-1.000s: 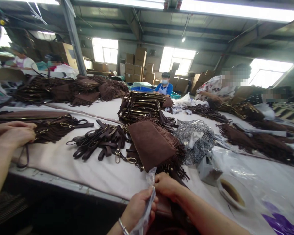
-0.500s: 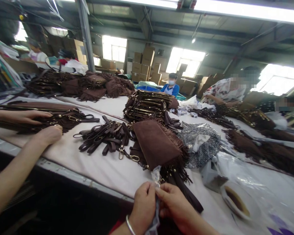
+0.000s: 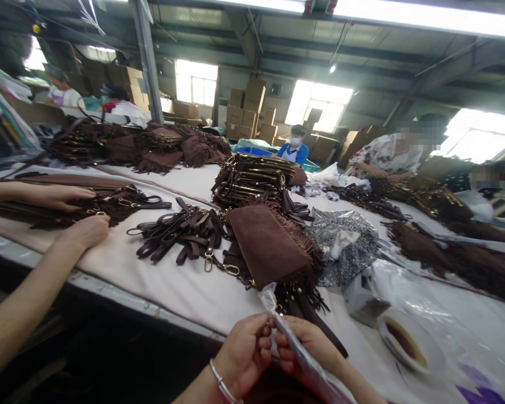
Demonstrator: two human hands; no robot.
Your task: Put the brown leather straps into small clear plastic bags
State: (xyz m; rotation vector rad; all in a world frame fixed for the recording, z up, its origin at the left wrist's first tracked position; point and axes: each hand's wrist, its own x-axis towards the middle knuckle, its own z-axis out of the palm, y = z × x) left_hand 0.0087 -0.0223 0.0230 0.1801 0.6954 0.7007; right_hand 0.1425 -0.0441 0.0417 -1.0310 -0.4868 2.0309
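My left hand (image 3: pixel 249 349), with a metal bangle at the wrist, is closed, thumb and fingertips pinched beside my right fingers. What it pinches is too small to make out. My right hand (image 3: pixel 305 339) is closed around a long grey strip wrapped in clear plastic (image 3: pixel 298 349), which slants down over it to the lower right. The loose plastic end sticks up just below a brown fringed suede bag (image 3: pixel 273 244). Dark straps with metal rings (image 3: pixel 307 311) hang from under that bag, close behind my right hand.
Dark wrist straps (image 3: pixel 180 233) with clips lie left of the bag. Stacked bags (image 3: pixel 252 182) stand behind. A tape roll (image 3: pixel 404 342) and a crumpled speckled bag (image 3: pixel 340 247) are at right. At left, a co-worker's hands (image 3: pixel 86 227) touch more bags. Other people work farther back.
The plastic-wrapped strip has swung from hanging down between my hands to slanting across my right hand. My left hand has rolled, showing its curled fingers. The co-worker's hands shifted slightly.
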